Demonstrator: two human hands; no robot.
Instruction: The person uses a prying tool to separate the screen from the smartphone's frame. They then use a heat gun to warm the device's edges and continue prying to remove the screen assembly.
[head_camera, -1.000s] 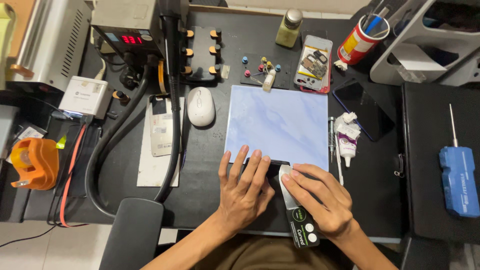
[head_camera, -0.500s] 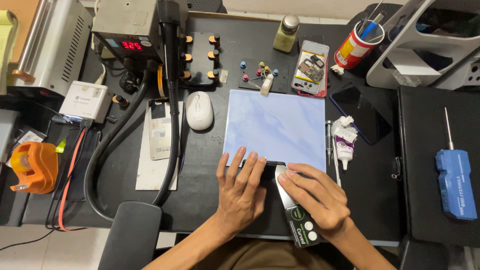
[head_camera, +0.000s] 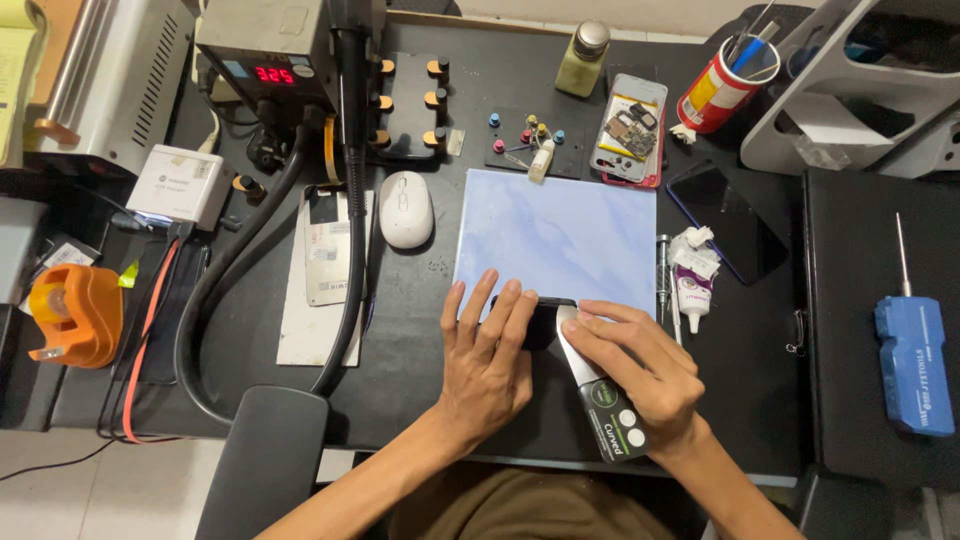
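The left hand (head_camera: 487, 360) lies flat with spread fingers on a dark phone (head_camera: 540, 318) at the blue mat's (head_camera: 560, 235) edge. The right hand (head_camera: 640, 375) grips a flat metal scraper (head_camera: 598, 385), blade against the phone.

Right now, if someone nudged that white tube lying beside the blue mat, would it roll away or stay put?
The white tube would probably stay put: its body looks squeezed and flattened, not round. It also seems light and soft, so a nudge would likely slide it on the dark table. The crumpled tissue at its top end might drag along.
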